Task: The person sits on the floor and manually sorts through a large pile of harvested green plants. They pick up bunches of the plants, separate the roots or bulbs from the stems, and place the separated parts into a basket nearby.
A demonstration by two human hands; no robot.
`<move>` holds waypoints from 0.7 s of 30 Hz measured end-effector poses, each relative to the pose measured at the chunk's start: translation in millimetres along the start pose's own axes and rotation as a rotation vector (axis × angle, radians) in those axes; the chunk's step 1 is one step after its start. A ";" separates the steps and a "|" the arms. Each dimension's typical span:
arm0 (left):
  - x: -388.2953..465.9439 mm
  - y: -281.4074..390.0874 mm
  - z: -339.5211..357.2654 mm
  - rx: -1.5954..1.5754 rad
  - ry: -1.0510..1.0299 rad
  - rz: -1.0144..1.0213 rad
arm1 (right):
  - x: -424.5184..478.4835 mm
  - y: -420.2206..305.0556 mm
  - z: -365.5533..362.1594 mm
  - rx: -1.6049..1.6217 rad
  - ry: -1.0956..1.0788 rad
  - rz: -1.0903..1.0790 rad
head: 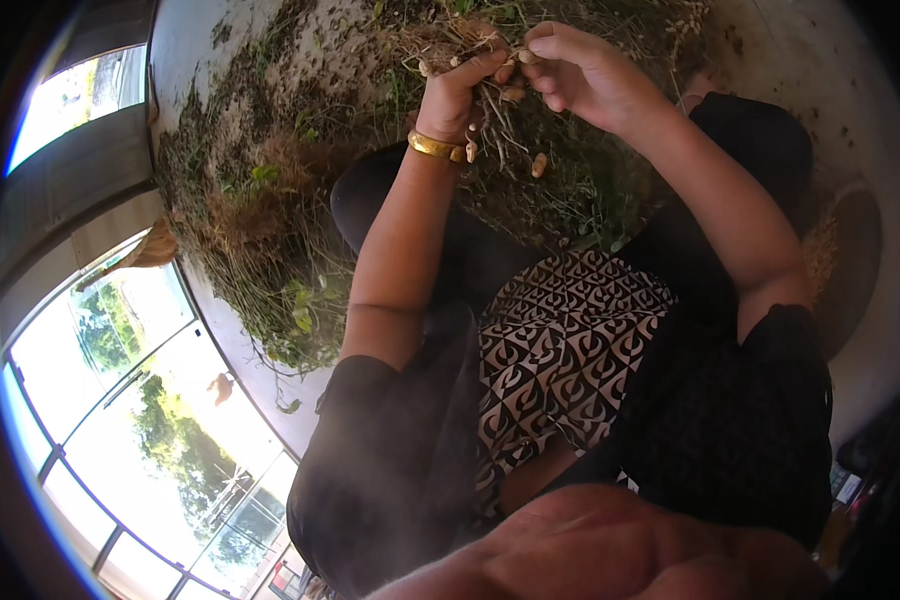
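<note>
My left hand, with a gold bangle at its wrist, grips a bunch of uprooted peanut plants by the roots. Thin roots and several pods dangle from it; one peanut pod hangs below the hand. My right hand is just to the right, its thumb and forefinger pinching a peanut pod beside the bunch. Whether that pod is still joined to a root cannot be told. Under both hands lie green stems and leaves between my legs.
A large heap of pulled peanut plants spreads over the pale floor at the left and top. At the right stands a dark round container with peanuts in it, partly behind my arm. Glazed panels are at the far left.
</note>
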State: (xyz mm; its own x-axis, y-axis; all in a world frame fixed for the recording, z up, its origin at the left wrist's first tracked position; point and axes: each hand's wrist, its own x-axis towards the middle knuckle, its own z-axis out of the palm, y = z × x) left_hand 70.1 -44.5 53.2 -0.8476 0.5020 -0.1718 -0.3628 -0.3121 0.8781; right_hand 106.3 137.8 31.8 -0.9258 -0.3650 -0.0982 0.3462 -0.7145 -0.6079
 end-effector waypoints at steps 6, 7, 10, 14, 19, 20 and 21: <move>4.8 -7.1 2.6 0.076 0.044 0.011 | -5.5 -8.7 -4.2 -0.016 -0.026 0.058; 5.8 -6.9 2.7 0.080 0.042 0.006 | -6.8 -11.0 -5.4 -0.016 -0.021 0.074; 4.7 -5.7 5.2 0.057 0.026 -0.027 | -7.6 -11.3 -5.6 -0.023 0.019 0.080; 6.4 -9.3 -0.3 0.047 0.077 -0.038 | -7.6 -11.4 -3.2 -0.010 0.032 0.086; 4.2 -0.8 -4.6 0.057 0.120 -0.113 | -11.6 -5.0 0.1 -0.298 0.159 -0.078; 5.3 -2.3 -6.2 0.023 0.111 -0.095 | -12.9 -4.1 1.5 -0.368 0.171 -0.109; 7.2 -4.7 -6.8 -0.011 0.103 -0.077 | -14.3 -2.0 0.8 -0.415 0.175 -0.107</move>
State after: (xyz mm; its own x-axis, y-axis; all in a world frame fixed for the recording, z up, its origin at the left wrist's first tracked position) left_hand 63.1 -45.0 44.8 -0.8522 0.4392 -0.2844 -0.4324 -0.2850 0.8555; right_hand 118.9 144.0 35.1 -0.9771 -0.1702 -0.1276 0.1902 -0.4306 -0.8823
